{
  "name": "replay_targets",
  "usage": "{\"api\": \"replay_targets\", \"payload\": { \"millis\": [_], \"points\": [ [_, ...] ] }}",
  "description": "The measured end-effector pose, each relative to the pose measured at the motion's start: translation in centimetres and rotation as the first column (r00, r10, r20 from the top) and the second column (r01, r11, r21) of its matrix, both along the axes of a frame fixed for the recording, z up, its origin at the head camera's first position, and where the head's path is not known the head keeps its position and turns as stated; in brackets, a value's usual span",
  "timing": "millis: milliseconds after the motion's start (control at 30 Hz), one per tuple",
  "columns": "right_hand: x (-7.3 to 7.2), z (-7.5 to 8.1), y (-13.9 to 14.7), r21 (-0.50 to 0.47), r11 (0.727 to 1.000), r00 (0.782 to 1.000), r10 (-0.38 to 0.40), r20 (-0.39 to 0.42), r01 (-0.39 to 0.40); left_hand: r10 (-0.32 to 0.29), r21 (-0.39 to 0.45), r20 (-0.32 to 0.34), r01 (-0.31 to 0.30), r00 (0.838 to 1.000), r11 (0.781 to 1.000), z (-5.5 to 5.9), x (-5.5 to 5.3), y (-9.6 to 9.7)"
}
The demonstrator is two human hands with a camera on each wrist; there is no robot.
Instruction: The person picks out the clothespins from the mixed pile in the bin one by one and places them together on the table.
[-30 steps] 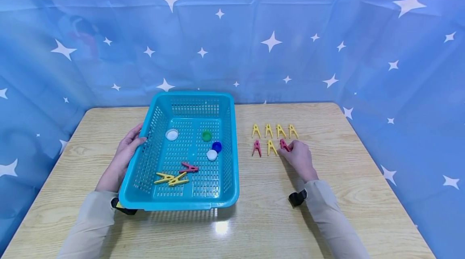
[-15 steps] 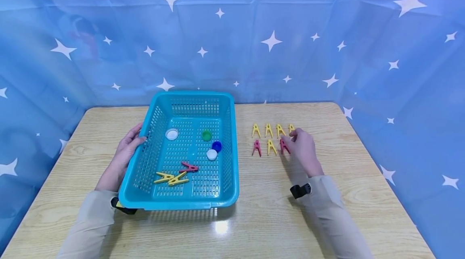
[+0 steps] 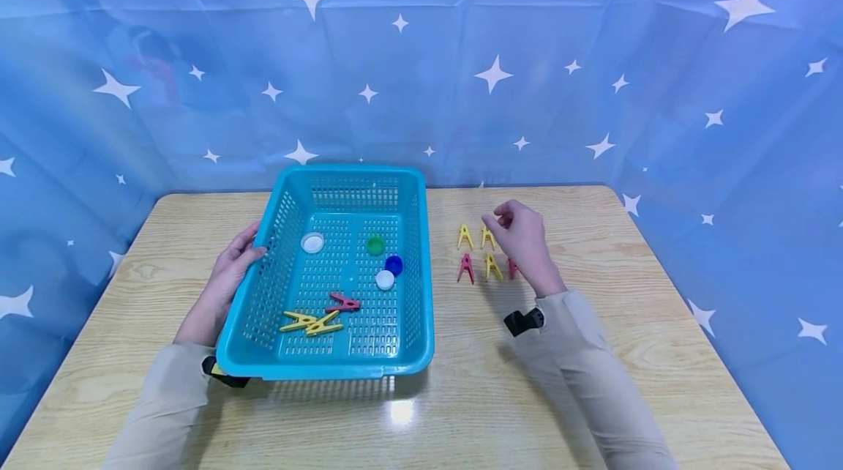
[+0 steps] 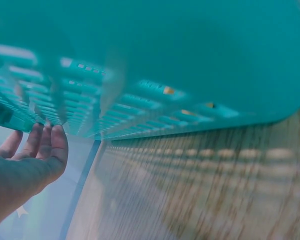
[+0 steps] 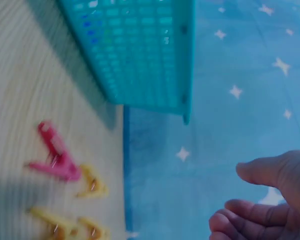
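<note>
Right hand (image 3: 522,237) above the far row of clothespins, fingers loosely bent, thumb apart from them, gripping nothing. Just left of its fingertips stands a yellow clothespin (image 3: 487,236), partly covered; farther left, another yellow clothespin (image 3: 465,235). In the near row, on the person's side of the hand, lie a red clothespin (image 3: 465,268), a third yellow clothespin (image 3: 492,266) and a second red clothespin (image 3: 512,267), the last partly hidden by the wrist. Each fully visible pin has its long axis running away from the person, joined end far, spread legs near.

Left hand (image 3: 229,271) grips the left side of a blue basket (image 3: 329,372). Inside, to the right of this hand and nearer the person, three pins lie crosswise: a red pin (image 3: 343,303) and a yellow pin (image 3: 299,321) with legs leftward, another yellow pin (image 3: 323,324) with legs rightward.

Compared with one second earlier, the right hand has left the second red clothespin and moved farther away and slightly left; left hand and basket are unchanged.
</note>
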State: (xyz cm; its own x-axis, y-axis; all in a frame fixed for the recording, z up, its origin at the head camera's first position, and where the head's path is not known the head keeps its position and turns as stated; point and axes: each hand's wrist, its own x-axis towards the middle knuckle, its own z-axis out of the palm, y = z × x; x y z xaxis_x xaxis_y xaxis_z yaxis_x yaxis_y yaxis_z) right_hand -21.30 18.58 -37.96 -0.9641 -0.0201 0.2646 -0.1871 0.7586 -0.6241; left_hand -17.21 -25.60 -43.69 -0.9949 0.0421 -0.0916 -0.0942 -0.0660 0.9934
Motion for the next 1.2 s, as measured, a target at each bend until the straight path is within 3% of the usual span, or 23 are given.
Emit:
{"api": "replay_targets", "payload": {
  "millis": [467,733,1000,1200],
  "points": [
    [-0.9,3.0,-6.7,-0.067,0.982,0.982,0.171,-0.081,-0.177,0.005,0.010,-0.005,-0.005,1.000,1.000,-0.1,0.0,0.0],
    [-0.8,3.9,-10.9,-0.077,0.953,0.956,0.292,-0.038,-0.294,0.007,0.008,-0.012,-0.007,1.000,1.000,-0.2,-0.1,-0.1],
    [-0.9,3.7,-14.4,-0.058,0.912,0.912,0.408,0.043,-0.405,0.000,0.007,-0.002,0.000,1.000,1.000,-0.1,-0.1,-0.1],
    [-1.0,3.5,-16.5,-0.034,0.856,0.849,0.516,0.110,-0.516,0.007,0.000,0.015,-0.007,1.000,1.000,0.0,-0.1,-0.1]
  ]
}}
